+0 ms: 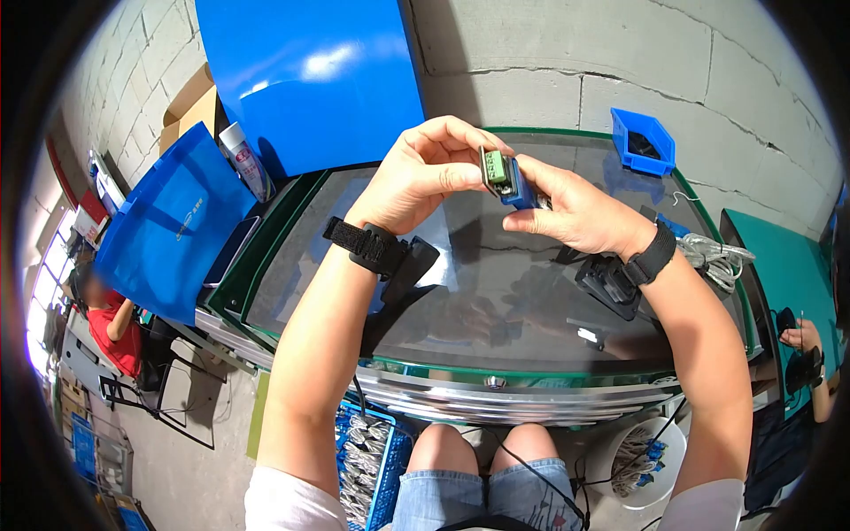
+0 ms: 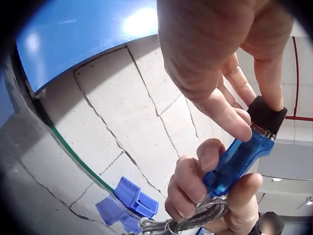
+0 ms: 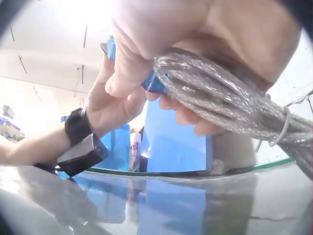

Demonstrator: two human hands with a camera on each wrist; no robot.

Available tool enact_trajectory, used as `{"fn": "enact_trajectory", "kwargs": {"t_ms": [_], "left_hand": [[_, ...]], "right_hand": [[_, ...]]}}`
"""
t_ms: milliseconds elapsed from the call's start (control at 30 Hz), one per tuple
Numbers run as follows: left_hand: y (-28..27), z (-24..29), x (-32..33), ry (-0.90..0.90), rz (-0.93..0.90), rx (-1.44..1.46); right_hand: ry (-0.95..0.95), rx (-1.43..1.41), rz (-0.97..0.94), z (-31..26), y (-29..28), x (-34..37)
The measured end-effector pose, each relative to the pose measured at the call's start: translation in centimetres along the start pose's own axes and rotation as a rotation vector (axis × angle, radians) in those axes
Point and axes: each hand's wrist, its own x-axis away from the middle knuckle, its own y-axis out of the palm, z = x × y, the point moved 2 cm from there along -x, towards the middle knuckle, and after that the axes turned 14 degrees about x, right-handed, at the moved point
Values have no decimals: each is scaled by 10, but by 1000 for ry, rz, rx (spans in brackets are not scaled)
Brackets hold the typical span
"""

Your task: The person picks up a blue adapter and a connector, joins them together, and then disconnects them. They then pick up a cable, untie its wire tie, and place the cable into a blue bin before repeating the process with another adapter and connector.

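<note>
A blue connector (image 2: 237, 161) meets a small black adapter (image 2: 266, 115), which carries a green terminal block (image 1: 498, 165), in mid-air above a dark glossy tabletop (image 1: 496, 296). The left hand (image 1: 421, 173) pinches the adapter between thumb and fingers, while the right hand (image 1: 580, 208) has its thumb and curled fingers closed on the blue shell. Both pieces look light and stiff, the smooth shell perhaps a little slippery; the metal edge and exposed terminals are likely the delicate parts, so the shell's flanks and the black casing seem the best places to hold. The coiled cable (image 3: 220, 93), bound with a tie, looks flexible and may drag on the shell. Beyond stand a blue bin (image 1: 644, 146) and a spray can (image 1: 246, 161); below, a white bucket (image 1: 680, 442) holds more cables.
</note>
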Motion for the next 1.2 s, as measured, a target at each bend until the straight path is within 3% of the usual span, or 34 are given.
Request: {"fn": "enact_trajectory", "kwargs": {"t_ms": [200,267,400,600,867,1200], "left_hand": [[3,1,1,-24,-58,-4],[4,1,0,-22,-88,5],[4,0,0,-34,-124,-12],[5,-1,-2,27,-134,-33],[8,3,0,-73,216,-171],[1,-2,0,-136,289,-229]], "right_hand": [[8,163,1,-4,2,0],[-87,222,106,-2,3,-1],[-15,337,90,0,0,0],[-68,517,251,-2,-5,-1],[-10,650,385,-3,-9,-2],[11,757,374,-4,-10,1]]}}
